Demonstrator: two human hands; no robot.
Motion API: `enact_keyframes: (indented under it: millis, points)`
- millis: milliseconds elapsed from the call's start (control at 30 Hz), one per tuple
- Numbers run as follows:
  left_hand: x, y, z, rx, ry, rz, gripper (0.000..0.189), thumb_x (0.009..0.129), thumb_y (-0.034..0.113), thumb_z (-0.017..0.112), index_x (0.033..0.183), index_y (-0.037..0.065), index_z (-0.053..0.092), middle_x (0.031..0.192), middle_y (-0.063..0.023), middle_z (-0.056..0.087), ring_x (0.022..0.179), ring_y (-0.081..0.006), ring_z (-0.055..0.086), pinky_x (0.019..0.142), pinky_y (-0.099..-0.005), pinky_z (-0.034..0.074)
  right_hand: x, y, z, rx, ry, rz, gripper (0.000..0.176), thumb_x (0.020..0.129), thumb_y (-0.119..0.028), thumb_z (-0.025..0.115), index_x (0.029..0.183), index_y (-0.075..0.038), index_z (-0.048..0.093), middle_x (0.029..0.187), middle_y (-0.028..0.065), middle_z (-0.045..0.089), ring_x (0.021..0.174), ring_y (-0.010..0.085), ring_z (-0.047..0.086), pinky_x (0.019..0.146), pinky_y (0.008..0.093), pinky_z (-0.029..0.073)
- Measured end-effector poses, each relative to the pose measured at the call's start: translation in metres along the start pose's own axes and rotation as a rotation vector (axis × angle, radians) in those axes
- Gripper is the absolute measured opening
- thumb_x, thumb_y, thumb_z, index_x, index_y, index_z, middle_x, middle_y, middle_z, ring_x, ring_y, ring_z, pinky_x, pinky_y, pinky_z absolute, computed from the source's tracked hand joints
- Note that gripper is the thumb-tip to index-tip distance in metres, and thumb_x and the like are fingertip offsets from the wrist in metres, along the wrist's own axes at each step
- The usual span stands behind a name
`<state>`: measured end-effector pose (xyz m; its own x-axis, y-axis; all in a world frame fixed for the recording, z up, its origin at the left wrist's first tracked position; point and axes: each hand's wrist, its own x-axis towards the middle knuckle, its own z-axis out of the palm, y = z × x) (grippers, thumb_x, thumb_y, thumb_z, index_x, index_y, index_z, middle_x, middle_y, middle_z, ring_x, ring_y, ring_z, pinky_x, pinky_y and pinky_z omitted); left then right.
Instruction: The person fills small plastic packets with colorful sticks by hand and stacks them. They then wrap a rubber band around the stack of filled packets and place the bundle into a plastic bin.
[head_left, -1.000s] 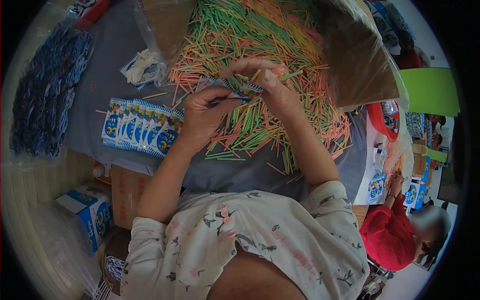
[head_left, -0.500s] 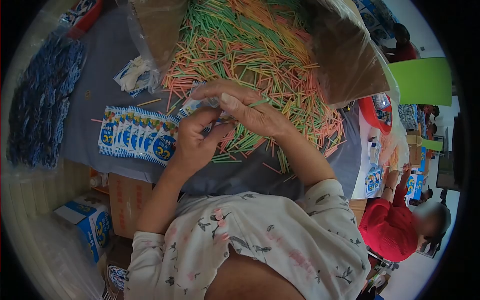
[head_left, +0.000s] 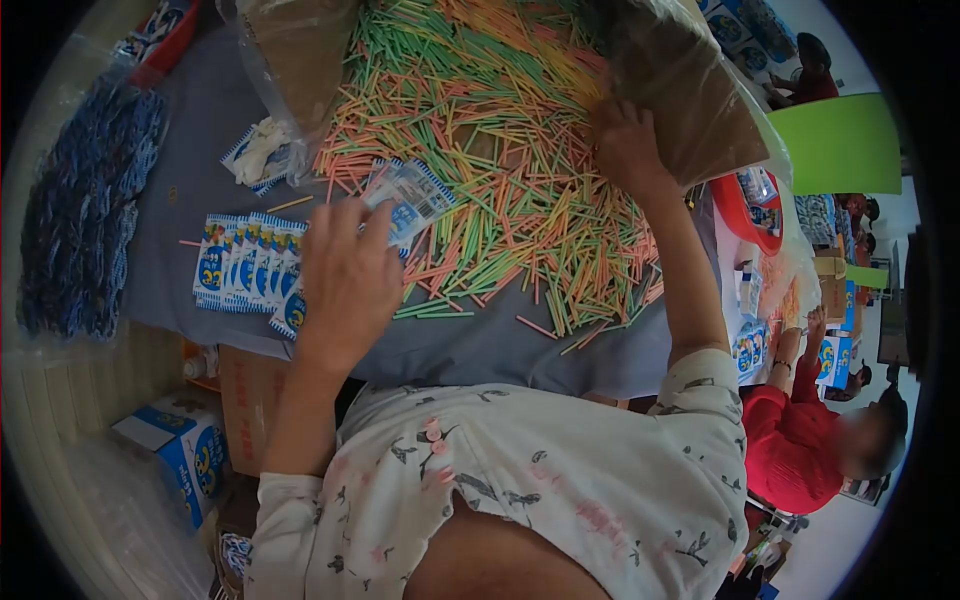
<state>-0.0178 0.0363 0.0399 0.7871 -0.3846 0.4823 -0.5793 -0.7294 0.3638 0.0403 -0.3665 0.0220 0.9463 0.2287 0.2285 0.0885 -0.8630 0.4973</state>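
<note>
My left hand (head_left: 350, 275) is palm down over the right end of a row of blue-and-white packets (head_left: 240, 262), its fingers slightly apart. Just beyond its fingertips, a packet with a clear, printed face (head_left: 412, 195) lies tilted at the near edge of a large heap of thin pink, green, yellow and orange sticks (head_left: 480, 150). My right hand (head_left: 628, 150) reaches into the right side of the heap, beside a cardboard flap (head_left: 690, 100). Its fingers are bent and parted; the tips are partly hidden, and no held stick can be made out.
A bundle of blue strips (head_left: 90, 210) lies at far left. White gloves (head_left: 262, 155) rest on a packet beside plastic film. A red basket (head_left: 745, 215) holds packets at right. A person in red (head_left: 795, 450) works farther right. Boxes (head_left: 185, 455) stand below the table.
My hands have parted: the left moved down and left onto the packet row, the right moved up and right to the heap's far side. The packet between them now lies by the heap.
</note>
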Motion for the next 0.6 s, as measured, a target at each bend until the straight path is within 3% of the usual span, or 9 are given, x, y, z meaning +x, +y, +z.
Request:
enact_keyframes:
  millis: [67,200,300,367,467,600]
  points:
    - [0.009,0.001,0.039,0.037,-0.226,0.04,0.02,0.076,0.004,0.061,0.094,-0.004,0.064,0.098,-0.0157,0.057,0.097,-0.0346,0.054,0.08,-0.0455,0.047,0.002,-0.003,0.002,0.005,-0.052,-0.105,0.033,0.081,-0.013,0.06,0.111,0.001,0.062,0.12,0.0132,0.055,0.113,0.0309,0.048,0.092,0.0459,0.037]
    - [0.007,0.005,0.071,0.173,-0.217,0.06,0.016,0.075,0.007,0.062,0.087,-0.004,0.065,0.095,-0.0146,0.058,0.093,-0.0334,0.056,0.076,-0.0456,0.051,0.002,-0.009,0.0,0.002,-0.115,-0.074,0.03,0.081,-0.013,0.061,0.109,0.0,0.061,0.118,0.0132,0.054,0.112,0.03,0.048,0.094,0.0468,0.036]
    - [0.007,-0.001,0.063,0.171,-0.142,0.045,0.012,0.078,0.008,0.062,0.082,-0.003,0.066,0.09,-0.0147,0.059,0.088,-0.0331,0.059,0.072,-0.0449,0.052,0.005,-0.015,0.012,0.099,-0.008,-0.028,0.032,0.081,-0.012,0.061,0.112,-0.003,0.059,0.117,0.0144,0.054,0.113,0.0321,0.047,0.096,0.0484,0.034]
    - [0.013,-0.009,0.049,-0.083,-0.125,0.016,0.014,0.082,0.013,0.063,0.083,0.0,0.067,0.086,-0.0146,0.06,0.086,-0.0341,0.06,0.073,-0.044,0.051,0.005,-0.016,0.026,0.206,0.126,0.081,0.036,0.08,-0.007,0.057,0.115,-0.007,0.061,0.121,0.016,0.055,0.116,0.0314,0.048,0.1,0.0493,0.032]
    - [0.015,-0.014,0.037,-0.315,-0.145,-0.139,0.014,0.084,0.017,0.066,0.084,0.002,0.068,0.085,-0.0144,0.062,0.085,-0.0348,0.061,0.074,-0.0433,0.051,0.004,-0.025,0.006,0.412,0.136,0.163,0.045,0.078,0.0,0.054,0.122,-0.007,0.055,0.124,0.0204,0.054,0.118,0.0332,0.05,0.101,0.0509,0.03]
    - [0.017,-0.017,0.042,-0.255,-0.129,-0.095,0.013,0.083,0.016,0.068,0.083,0.003,0.068,0.084,-0.0136,0.062,0.084,-0.0348,0.061,0.074,-0.0442,0.05,0.009,-0.024,0.011,0.435,0.307,0.136,0.051,0.074,0.007,0.051,0.122,-0.008,0.054,0.123,0.0236,0.056,0.116,0.0383,0.053,0.095,0.0515,0.037]
